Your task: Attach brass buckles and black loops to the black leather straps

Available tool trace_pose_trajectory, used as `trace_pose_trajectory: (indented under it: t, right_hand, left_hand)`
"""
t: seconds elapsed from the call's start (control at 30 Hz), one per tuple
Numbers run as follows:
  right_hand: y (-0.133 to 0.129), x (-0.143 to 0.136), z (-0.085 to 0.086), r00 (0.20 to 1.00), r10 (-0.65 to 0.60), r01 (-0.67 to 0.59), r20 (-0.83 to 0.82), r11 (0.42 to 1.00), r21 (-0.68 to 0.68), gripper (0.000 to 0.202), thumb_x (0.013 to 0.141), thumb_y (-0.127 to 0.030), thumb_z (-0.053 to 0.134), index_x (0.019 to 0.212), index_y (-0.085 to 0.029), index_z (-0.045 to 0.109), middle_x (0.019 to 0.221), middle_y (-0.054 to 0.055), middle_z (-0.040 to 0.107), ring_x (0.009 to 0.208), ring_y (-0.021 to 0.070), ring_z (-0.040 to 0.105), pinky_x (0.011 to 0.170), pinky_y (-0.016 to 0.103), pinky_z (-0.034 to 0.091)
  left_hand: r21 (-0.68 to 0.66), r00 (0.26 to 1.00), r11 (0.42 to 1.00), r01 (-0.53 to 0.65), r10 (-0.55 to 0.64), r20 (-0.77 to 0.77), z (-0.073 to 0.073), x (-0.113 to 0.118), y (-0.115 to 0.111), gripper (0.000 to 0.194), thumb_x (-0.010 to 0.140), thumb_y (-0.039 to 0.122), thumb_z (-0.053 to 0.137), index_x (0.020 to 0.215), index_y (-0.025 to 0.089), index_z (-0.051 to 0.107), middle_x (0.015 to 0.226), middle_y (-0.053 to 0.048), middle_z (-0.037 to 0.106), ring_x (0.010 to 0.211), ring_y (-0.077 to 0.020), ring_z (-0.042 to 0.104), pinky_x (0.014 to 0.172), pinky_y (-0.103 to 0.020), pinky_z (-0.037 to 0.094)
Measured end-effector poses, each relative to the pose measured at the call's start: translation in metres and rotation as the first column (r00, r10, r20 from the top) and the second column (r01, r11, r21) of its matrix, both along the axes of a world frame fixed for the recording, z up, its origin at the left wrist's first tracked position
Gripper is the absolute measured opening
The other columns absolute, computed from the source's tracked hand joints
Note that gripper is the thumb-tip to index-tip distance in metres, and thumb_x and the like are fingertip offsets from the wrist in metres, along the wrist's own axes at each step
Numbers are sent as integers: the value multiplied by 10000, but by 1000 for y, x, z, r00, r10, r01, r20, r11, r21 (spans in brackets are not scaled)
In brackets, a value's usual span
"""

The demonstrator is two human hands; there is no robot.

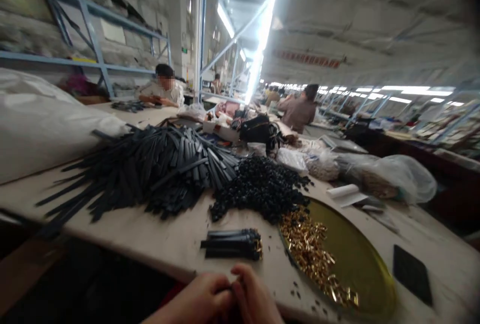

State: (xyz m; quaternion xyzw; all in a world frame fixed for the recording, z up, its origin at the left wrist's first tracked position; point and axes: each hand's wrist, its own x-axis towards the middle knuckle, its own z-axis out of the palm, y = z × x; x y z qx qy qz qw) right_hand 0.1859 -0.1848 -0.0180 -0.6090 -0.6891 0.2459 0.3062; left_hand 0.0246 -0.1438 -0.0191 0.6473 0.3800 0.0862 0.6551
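Close together at the table's near edge, my left hand (210, 295) and my right hand (254, 295) meet at the fingertips. Both are closed with fingers bent inward; whatever they may hold is hidden. Just beyond them lies a neat stack of black straps with gold metal ends (232, 245). A large heap of loose black strips (161, 164) spreads over the table to the left. In the middle is a pile of small black pieces (258, 184). To the right, small gold metal fittings (307, 239) lie on a round gold tray (360, 259).
A dark flat rectangular object (412, 274) lies right of the tray. A big white sack (48, 124) stands at left. Clear plastic bags (405, 179) sit at back right. One person (165, 89) sits across the table; another (302, 109) is farther back.
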Motion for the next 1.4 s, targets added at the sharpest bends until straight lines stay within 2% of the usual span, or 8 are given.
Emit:
trace_pose_trajectory:
  t: [0.3, 0.43, 0.53, 0.73, 0.9, 1.03, 1.2, 1.4]
  right_hand:
    - [28, 26, 5, 994, -66, 52, 82, 985, 165, 229, 886, -217, 316, 1015, -180, 501, 892, 80, 658, 810, 182, 629, 699, 291, 492]
    - [67, 47, 3, 961, -144, 82, 236, 964, 255, 242, 876, -259, 346, 932, -175, 565, 878, 95, 648, 814, 216, 616, 728, 353, 482]
    - [92, 55, -20, 935, -95, 0, 341, 963, 268, 268, 859, -270, 383, 931, -182, 625, 1004, 110, 640, 923, 239, 604, 799, 378, 477]
    - [101, 59, -65, 929, -94, -10, 359, 960, 279, 317, 850, -330, 399, 998, -218, 655, 1002, 76, 671, 918, 225, 629, 791, 349, 515]
    - [103, 61, -63, 923, -134, -1, 361, 936, 351, 354, 831, -404, 436, 1026, -196, 646, 1008, 91, 675, 918, 244, 629, 781, 370, 522]
    - [98, 62, -55, 917, -199, 33, 346, 901, 432, 376, 815, -435, 465, 1041, -181, 624, 1014, 105, 668, 936, 262, 615, 802, 404, 503]
    - [74, 64, -34, 919, -222, 52, 327, 888, 457, 318, 826, -379, 475, 1040, -180, 602, 1031, 104, 648, 957, 253, 587, 830, 404, 471]
    - [57, 57, -7, 938, -223, 98, 267, 906, 412, 276, 844, -302, 454, 1049, -173, 588, 1033, 103, 630, 966, 237, 562, 853, 404, 437]
  left_hand:
    - [584, 964, 778, 231, -100, -248, 34, 33, 63, 246, 830, 301, 442, 775, 181, 649, 734, -25, 661, 682, -168, 577, 591, -230, 374]
    - [820, 967, 531, 215, 1, -254, 25, 56, 86, 314, 825, 391, 488, 1004, 173, 626, 941, -90, 658, 885, -232, 582, 771, -305, 410]
    - [847, 954, 479, 231, 60, -294, 5, 60, 97, 267, 835, 315, 485, 1009, 166, 624, 959, -98, 647, 888, -222, 584, 789, -317, 427]
    - [922, 896, 376, 91, 373, -241, 14, 21, 137, 210, 846, 266, 471, 971, 217, 633, 997, -41, 633, 936, -158, 565, 848, -255, 419]
    - [953, 704, 304, -3, 677, -214, 57, -27, 221, 248, 851, 202, 441, 1055, 138, 565, 1087, -129, 567, 1034, -233, 497, 898, -372, 359]
    - [953, 613, 300, -29, 759, -220, 60, -38, 256, 150, 744, 187, 593, 883, 134, 602, 909, -110, 603, 960, -250, 523, 848, -373, 369]
    - [961, 629, 253, -115, 767, -127, 64, -37, 239, 44, 749, 165, 543, 742, 145, 582, 827, -79, 602, 876, -208, 555, 796, -314, 402]
    - [867, 745, 196, -458, 617, 254, 113, -41, 163, 215, 822, 323, 463, 946, 151, 499, 968, -58, 614, 819, -137, 582, 744, -248, 445]
